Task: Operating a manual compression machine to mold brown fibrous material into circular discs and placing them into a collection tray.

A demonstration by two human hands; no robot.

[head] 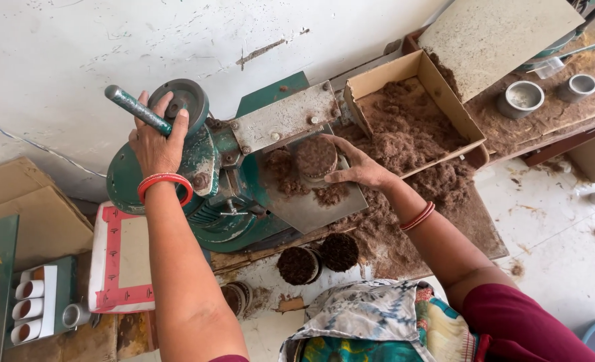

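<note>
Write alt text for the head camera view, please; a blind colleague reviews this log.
Seen from above, a person's left hand grips the handle of a green hand-cranked press, while the right hand steadies a round cup packed with brown fibre on its metal plate. A cardboard box of loose fibre sits behind.

Both forearms left bare. Red and white bangles (165, 186) worn stacked on left wrist. Thin red bangles (418, 216) worn on right wrist. Short maroon sleeve (522, 326) seen on right upper arm. Patterned cloth (378, 325), grey, teal and yellow, draped over chest.
</note>
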